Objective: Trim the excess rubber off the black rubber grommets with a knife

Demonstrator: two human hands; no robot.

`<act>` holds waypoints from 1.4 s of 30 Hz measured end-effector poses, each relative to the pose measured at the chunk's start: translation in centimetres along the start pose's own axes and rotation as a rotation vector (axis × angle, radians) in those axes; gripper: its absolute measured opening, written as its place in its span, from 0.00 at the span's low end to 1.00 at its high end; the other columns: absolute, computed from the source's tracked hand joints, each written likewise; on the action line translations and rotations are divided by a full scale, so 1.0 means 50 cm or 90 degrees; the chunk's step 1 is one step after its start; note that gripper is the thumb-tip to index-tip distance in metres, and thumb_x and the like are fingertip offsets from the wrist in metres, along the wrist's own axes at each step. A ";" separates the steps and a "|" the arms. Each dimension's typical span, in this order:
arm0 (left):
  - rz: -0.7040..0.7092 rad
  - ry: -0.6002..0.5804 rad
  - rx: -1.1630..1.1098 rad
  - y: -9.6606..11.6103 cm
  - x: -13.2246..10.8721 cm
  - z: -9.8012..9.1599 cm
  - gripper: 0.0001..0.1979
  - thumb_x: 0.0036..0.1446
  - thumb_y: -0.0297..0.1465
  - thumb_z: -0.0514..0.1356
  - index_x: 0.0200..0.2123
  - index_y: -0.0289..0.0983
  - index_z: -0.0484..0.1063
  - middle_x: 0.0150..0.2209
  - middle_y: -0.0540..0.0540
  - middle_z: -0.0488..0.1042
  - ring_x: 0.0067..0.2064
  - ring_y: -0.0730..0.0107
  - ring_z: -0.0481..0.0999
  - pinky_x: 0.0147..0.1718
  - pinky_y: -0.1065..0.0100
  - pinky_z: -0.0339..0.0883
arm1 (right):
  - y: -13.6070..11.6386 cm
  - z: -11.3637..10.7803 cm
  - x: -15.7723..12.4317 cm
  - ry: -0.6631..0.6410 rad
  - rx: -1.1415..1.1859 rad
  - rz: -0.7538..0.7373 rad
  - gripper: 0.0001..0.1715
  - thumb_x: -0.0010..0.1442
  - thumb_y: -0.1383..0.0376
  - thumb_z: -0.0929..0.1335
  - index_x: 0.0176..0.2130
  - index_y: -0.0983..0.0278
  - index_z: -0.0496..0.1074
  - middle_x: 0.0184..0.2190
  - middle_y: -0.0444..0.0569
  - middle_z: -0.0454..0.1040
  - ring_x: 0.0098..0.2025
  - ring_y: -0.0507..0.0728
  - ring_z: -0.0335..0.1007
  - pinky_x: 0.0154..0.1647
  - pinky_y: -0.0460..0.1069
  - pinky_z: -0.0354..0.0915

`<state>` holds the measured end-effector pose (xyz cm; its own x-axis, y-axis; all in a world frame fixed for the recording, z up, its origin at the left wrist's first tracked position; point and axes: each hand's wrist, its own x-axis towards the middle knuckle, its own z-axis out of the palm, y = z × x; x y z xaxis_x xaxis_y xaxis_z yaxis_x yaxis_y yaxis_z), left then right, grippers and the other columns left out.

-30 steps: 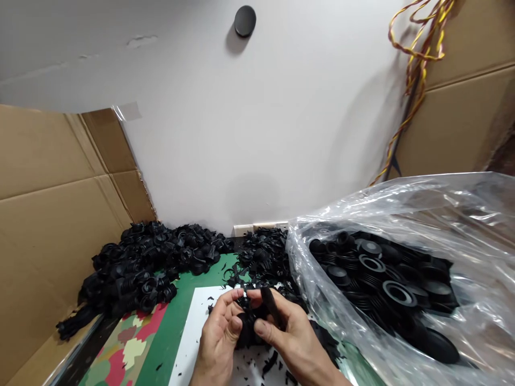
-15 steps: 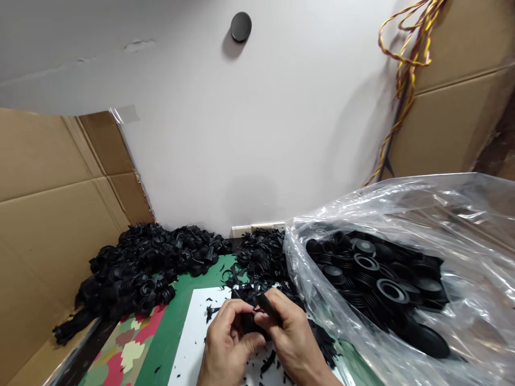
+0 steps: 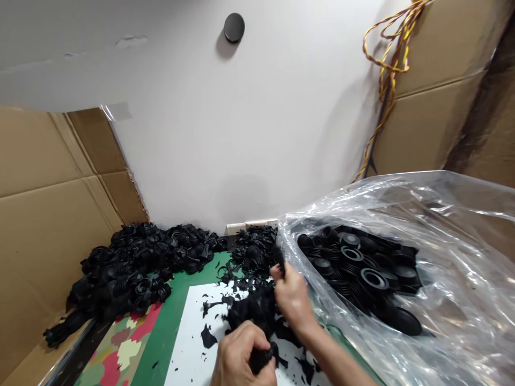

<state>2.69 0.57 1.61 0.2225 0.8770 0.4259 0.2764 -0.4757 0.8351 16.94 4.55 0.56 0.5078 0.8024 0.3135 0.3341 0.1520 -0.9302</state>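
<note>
Low in the view, my left hand (image 3: 241,356) is closed around a black rubber part (image 3: 259,360), mostly hidden by the fingers. My right hand (image 3: 293,300) is up and to the right, its fingers wrapped round a dark elongated piece (image 3: 279,257) that sticks up past the thumb; its exact kind I cannot make out. Between and behind the hands lies a heap of black rubber scraps (image 3: 253,308) on a white sheet (image 3: 185,327). Torn bits are scattered across the sheet.
A clear plastic bag (image 3: 450,225) on the right holds black ribbed rubber parts (image 3: 374,279). Another pile of black rubber parts (image 3: 140,257) lies at the left, against cardboard (image 3: 48,214). Yellow and brown twisted wires (image 3: 388,69) hang at the upper right.
My right hand has moved away from the left, up and to the right, with the dark piece in it. My left hand has shifted slightly down, still holding the rubber part.
</note>
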 end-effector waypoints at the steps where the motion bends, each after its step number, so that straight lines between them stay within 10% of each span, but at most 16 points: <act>1: -0.031 0.016 -0.035 0.002 -0.004 0.001 0.08 0.36 0.20 0.63 0.18 0.39 0.75 0.20 0.49 0.72 0.22 0.68 0.68 0.22 0.70 0.59 | 0.009 -0.010 0.014 0.023 0.000 0.014 0.10 0.53 0.60 0.60 0.23 0.58 0.63 0.19 0.49 0.71 0.24 0.62 0.68 0.25 0.52 0.60; 8: -0.215 0.106 -0.223 0.003 0.013 -0.026 0.15 0.34 0.25 0.67 0.32 0.37 0.78 0.32 0.45 0.80 0.32 0.63 0.77 0.33 0.68 0.70 | 0.011 -0.033 0.013 -0.059 0.059 -0.004 0.13 0.49 0.58 0.65 0.31 0.62 0.75 0.28 0.50 0.78 0.31 0.62 0.72 0.32 0.52 0.67; 26: -0.125 0.116 -0.084 -0.040 0.010 -0.039 0.18 0.38 0.19 0.62 0.36 0.38 0.75 0.36 0.48 0.75 0.34 0.66 0.73 0.31 0.71 0.67 | -0.040 -0.032 -0.040 -0.179 0.126 -0.161 0.10 0.55 0.65 0.65 0.35 0.61 0.76 0.33 0.49 0.71 0.35 0.57 0.71 0.34 0.47 0.69; 36: 0.040 0.134 0.103 -0.050 0.005 -0.024 0.13 0.42 0.21 0.59 0.34 0.39 0.74 0.37 0.44 0.77 0.33 0.63 0.75 0.25 0.70 0.67 | -0.010 0.010 -0.087 -0.174 -0.067 -0.457 0.14 0.51 0.78 0.59 0.32 0.62 0.66 0.30 0.46 0.65 0.24 0.51 0.65 0.22 0.43 0.62; 42: -0.011 0.187 0.068 -0.047 0.010 -0.032 0.13 0.39 0.22 0.61 0.32 0.39 0.74 0.37 0.43 0.78 0.38 0.58 0.77 0.29 0.67 0.72 | -0.021 -0.009 -0.061 -0.107 -0.004 -0.274 0.09 0.57 0.69 0.58 0.26 0.60 0.58 0.23 0.43 0.62 0.24 0.53 0.62 0.23 0.45 0.61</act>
<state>0.65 2.25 0.41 -0.0579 0.8598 0.5073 0.3784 -0.4513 0.8081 15.42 1.68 0.66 0.1860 0.7500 0.6347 0.4909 0.4886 -0.7213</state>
